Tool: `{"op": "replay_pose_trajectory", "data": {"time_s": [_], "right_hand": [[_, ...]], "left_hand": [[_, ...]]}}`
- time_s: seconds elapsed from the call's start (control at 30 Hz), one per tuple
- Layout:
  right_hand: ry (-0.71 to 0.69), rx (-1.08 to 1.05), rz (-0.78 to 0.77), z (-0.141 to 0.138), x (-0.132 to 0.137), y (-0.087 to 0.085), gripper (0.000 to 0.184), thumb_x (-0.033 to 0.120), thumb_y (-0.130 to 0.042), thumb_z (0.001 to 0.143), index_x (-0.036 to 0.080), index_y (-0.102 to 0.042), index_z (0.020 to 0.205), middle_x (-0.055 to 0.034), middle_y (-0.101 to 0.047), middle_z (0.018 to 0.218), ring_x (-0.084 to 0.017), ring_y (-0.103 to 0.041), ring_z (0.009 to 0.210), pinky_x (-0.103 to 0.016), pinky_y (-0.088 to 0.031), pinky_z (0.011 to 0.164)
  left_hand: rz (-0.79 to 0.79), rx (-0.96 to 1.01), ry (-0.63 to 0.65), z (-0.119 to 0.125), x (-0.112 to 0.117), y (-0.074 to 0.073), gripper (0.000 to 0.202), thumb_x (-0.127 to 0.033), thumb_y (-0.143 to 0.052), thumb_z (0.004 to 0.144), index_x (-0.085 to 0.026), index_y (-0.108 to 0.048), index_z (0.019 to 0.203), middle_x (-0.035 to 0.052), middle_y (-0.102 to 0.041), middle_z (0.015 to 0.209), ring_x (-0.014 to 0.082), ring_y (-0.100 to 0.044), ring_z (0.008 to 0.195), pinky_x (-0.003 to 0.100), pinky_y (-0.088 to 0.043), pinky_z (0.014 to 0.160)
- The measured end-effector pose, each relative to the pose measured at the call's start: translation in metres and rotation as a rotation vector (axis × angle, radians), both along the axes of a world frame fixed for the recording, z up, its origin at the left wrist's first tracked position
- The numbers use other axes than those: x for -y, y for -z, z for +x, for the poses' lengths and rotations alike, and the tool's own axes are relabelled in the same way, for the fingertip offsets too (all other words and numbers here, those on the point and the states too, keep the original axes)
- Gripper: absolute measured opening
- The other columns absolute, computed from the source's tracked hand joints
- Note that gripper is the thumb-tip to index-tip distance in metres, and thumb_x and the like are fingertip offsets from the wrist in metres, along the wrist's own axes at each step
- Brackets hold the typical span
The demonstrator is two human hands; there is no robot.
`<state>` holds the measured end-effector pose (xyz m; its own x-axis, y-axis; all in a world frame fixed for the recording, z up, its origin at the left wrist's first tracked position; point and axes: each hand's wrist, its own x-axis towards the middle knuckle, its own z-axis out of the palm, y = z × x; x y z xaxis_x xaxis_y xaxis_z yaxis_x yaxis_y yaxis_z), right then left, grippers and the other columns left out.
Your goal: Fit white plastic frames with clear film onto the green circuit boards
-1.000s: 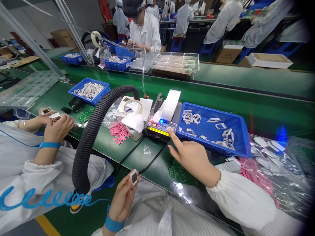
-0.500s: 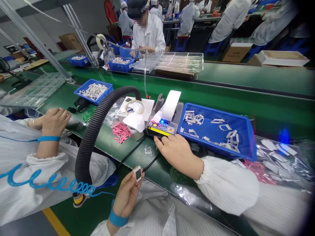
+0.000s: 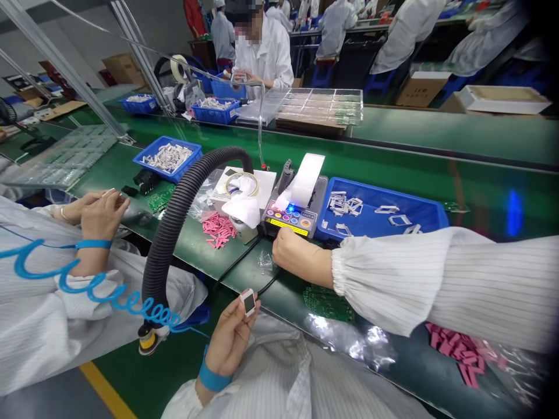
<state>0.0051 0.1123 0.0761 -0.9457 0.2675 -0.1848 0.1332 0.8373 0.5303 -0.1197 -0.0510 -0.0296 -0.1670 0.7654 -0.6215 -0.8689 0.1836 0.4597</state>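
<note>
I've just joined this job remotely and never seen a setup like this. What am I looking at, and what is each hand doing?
This single view comes from a camera worn on the person's head, looking down at a green workbench. The left hand holds a small white-edged dark square part. The closed right hand sits just in front of a grey tape machine with coloured buttons. Nearby lie a blue plastic tray of pale frames and loose pink strips. A black ribbed hose arches over the bench. The hands at left belong to a co-worker.
</note>
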Motion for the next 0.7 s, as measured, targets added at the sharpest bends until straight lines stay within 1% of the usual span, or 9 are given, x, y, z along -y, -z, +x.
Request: {"op": "replay_pose_trajectory", "data": {"time_s": [0.17, 0.23, 0.3, 0.37, 0.43, 0.5, 0.57, 0.63, 0.7], "right_hand": [[-0.033, 0.044, -0.040, 0.003, -0.005, -0.004, 0.025, -0.005, -0.048, 0.070, 0.014, -0.064, 0.066, -0.0056, -0.063, 0.063, -0.017, -0.050, 0.057, -0.031, -0.027, 0.053], [-0.046, 0.038, -0.087, 0.007, 0.000, -0.006, 0.023, -0.003, -0.048, 0.072, 0.014, -0.064, 0.068, -0.0069, -0.065, 0.066, -0.018, -0.052, 0.059, -0.031, -0.028, 0.054], [-0.063, 0.014, -0.166, 0.008, 0.009, -0.003, 0.022, 0.001, -0.047, 0.078, 0.013, -0.063, 0.072, -0.0075, -0.064, 0.066, -0.017, -0.053, 0.059, -0.030, -0.028, 0.053], [-0.036, -0.022, -0.253, 0.005, 0.019, 0.008, 0.022, 0.004, -0.043, 0.084, 0.013, -0.061, 0.076, -0.0083, -0.064, 0.068, -0.017, -0.056, 0.060, -0.029, -0.029, 0.052], [0.042, -0.043, -0.315, -0.003, 0.026, 0.025, 0.021, 0.005, -0.040, 0.085, 0.011, -0.059, 0.081, -0.0108, -0.063, 0.070, -0.017, -0.058, 0.062, -0.028, -0.029, 0.050], [0.131, -0.033, -0.339, -0.012, 0.027, 0.045, 0.019, 0.004, -0.040, 0.085, 0.009, -0.058, 0.083, -0.0139, -0.063, 0.072, -0.018, -0.061, 0.062, -0.027, -0.029, 0.048], [0.192, -0.016, -0.349, -0.021, 0.025, 0.060, 0.018, 0.004, -0.040, 0.085, 0.008, -0.057, 0.085, -0.0160, -0.063, 0.076, -0.020, -0.062, 0.063, -0.026, -0.029, 0.046], [0.231, -0.004, -0.358, -0.026, 0.024, 0.067, 0.019, 0.002, -0.040, 0.084, 0.007, -0.058, 0.086, -0.0166, -0.063, 0.079, -0.020, -0.063, 0.065, -0.025, -0.030, 0.046], [0.255, 0.000, -0.361, -0.027, 0.022, 0.064, 0.020, 0.001, -0.040, 0.083, 0.006, -0.058, 0.089, -0.0171, -0.063, 0.082, -0.021, -0.064, 0.068, -0.026, -0.030, 0.046]], "left_hand": [[-0.005, 0.001, 0.020, -0.002, 0.003, 0.001, 0.016, -0.013, -0.069, 0.074, -0.013, -0.074, 0.089, 0.0086, -0.075, 0.094, 0.0180, -0.070, 0.088, 0.025, -0.053, 0.087], [-0.001, -0.005, 0.025, -0.003, 0.004, 0.002, 0.016, -0.014, -0.069, 0.074, -0.014, -0.074, 0.089, 0.0081, -0.075, 0.095, 0.0175, -0.070, 0.089, 0.025, -0.053, 0.089], [0.008, -0.014, 0.022, -0.005, 0.006, 0.004, 0.016, -0.015, -0.069, 0.074, -0.015, -0.074, 0.089, 0.0076, -0.075, 0.095, 0.0169, -0.069, 0.089, 0.025, -0.052, 0.090], [0.016, -0.026, 0.011, -0.006, 0.008, 0.008, 0.018, -0.017, -0.070, 0.073, -0.016, -0.073, 0.090, 0.0073, -0.075, 0.096, 0.0166, -0.069, 0.089, 0.026, -0.050, 0.092], [0.020, -0.035, 0.000, -0.007, 0.010, 0.011, 0.020, -0.020, -0.072, 0.071, -0.016, -0.073, 0.091, 0.0070, -0.075, 0.096, 0.0171, -0.069, 0.090, 0.027, -0.048, 0.095], [0.028, -0.043, -0.014, -0.007, 0.012, 0.013, 0.023, -0.023, -0.074, 0.069, -0.016, -0.073, 0.092, 0.0071, -0.075, 0.096, 0.0183, -0.068, 0.092, 0.030, -0.046, 0.098], [0.043, -0.051, -0.023, -0.007, 0.015, 0.013, 0.024, -0.024, -0.075, 0.069, -0.016, -0.074, 0.091, 0.0076, -0.075, 0.096, 0.0199, -0.067, 0.095, 0.032, -0.044, 0.100], [0.058, -0.056, -0.028, -0.006, 0.017, 0.012, 0.023, -0.025, -0.074, 0.069, -0.015, -0.074, 0.091, 0.0083, -0.074, 0.098, 0.0206, -0.067, 0.097, 0.034, -0.042, 0.102], [0.060, -0.050, -0.034, -0.004, 0.019, 0.011, 0.025, -0.025, -0.074, 0.070, -0.015, -0.073, 0.093, 0.0085, -0.074, 0.100, 0.0205, -0.066, 0.097, 0.035, -0.041, 0.103]]}}
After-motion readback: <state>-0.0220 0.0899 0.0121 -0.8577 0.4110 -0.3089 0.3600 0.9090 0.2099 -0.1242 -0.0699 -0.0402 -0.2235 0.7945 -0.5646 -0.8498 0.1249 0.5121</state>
